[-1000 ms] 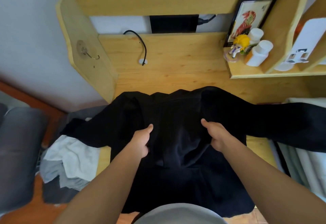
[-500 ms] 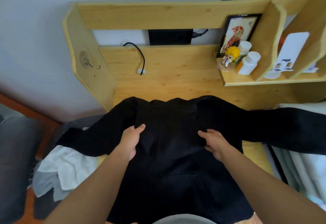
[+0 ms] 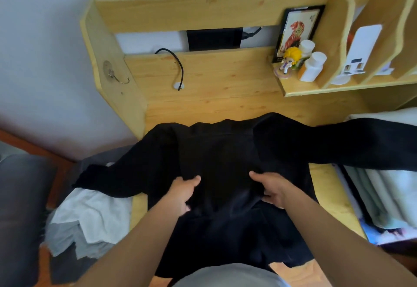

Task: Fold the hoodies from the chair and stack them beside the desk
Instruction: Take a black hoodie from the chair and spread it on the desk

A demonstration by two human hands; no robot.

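Head view. A black hoodie (image 3: 221, 155) lies spread across the wooden tabletop (image 3: 209, 88), which serves as the landmark for all positions. The garment's body covers the near middle of the tabletop and hangs over its near edge; one sleeve trails off the tabletop's left edge, the other extends past its right edge. The left hand (image 3: 180, 193) grasps a fold of the black fabric at the left of the garment's centre, thumb on top and fingers curled under the cloth. The right hand (image 3: 272, 187) likewise grasps a fold at the right of the centre, its fingers tucked beneath the cloth. Off the tabletop's left edge, partly under the left sleeve, lies a heap of white and grey garments (image 3: 83, 221). On the shelf (image 3: 300, 88) above the tabletop's far right stand a framed picture (image 3: 295, 29), a small yellow-haired figurine (image 3: 290, 59) and two white bottles (image 3: 312, 65). A black cable (image 3: 178, 65) enters a hole at the tabletop's far side.
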